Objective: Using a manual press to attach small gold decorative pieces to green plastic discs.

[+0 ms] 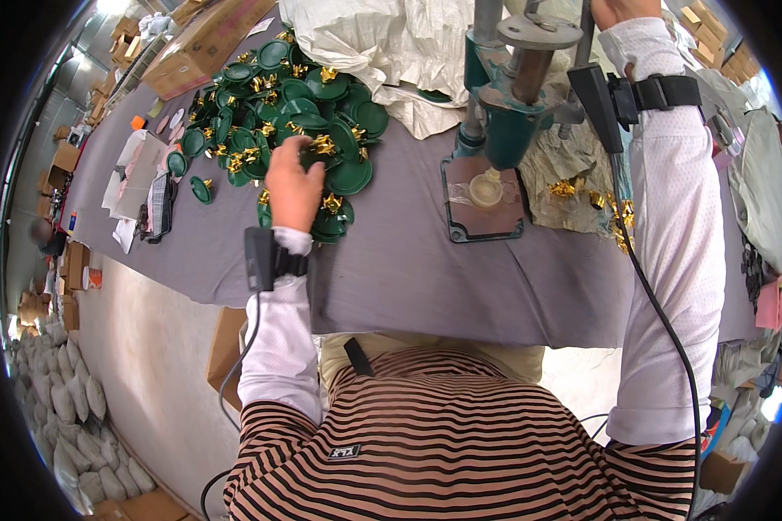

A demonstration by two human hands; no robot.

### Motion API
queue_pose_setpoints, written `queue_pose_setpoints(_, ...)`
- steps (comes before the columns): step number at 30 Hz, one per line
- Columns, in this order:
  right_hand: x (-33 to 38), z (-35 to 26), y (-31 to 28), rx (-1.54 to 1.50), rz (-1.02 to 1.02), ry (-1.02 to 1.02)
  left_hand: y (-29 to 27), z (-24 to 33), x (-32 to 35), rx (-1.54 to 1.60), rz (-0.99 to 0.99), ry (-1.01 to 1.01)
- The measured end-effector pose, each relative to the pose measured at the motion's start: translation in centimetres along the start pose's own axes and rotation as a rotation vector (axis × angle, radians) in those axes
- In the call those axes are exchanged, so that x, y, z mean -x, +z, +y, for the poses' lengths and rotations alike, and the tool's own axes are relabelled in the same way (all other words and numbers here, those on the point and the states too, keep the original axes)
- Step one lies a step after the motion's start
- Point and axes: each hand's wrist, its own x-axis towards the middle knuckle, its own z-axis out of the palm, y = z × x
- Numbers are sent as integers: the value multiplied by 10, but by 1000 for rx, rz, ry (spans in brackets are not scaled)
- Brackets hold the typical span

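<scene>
A pile of round green lids (pixel 352 176) with shiny gold clips (pixel 323 145) covers the left part of the table. At its near side is my left hand (pixel 295 187), thumb and fingers apart over the lids; I cannot tell whether it touches one. To the right stands a green hand press (pixel 506 130) with a metal shaft. Under its head, a pale round piece (pixel 486 189) rests on the flat base plate (pixel 460 227). My right hand (pixel 627 9) is raised at the upper edge, closed round the press lever (pixel 586 35); its fingertips are partly cut off.
Loose gold pieces (pixel 619 217) lie on crumpled sacking (pixel 573 169) right of the press. A white woven sack (pixel 365 43) lies behind the pile. A cardboard box (pixel 202 43), papers (pixel 135 174) and a black case (pixel 158 207) are at the left. Cables hang from both wrist straps.
</scene>
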Motion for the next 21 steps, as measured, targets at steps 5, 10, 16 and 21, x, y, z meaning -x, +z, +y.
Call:
queue_pose_setpoints(5, -3, 7, 0, 0, -17, -51, -11, 61, 40, 817, -162, -400)
queue_pose_setpoints(10, -10, 14, -1, -62, -61, -44, 71, 106, 86, 708, -248, -125)
queue_pose_setpoints(16, -10, 12, -2, -53, -68, -35, 117, 128, 80, 414, -75, 73)
queue_pose_setpoints(21, -13, 5, -7, -83, -57, -6, 130, 146, 76, 327, 9, 97)
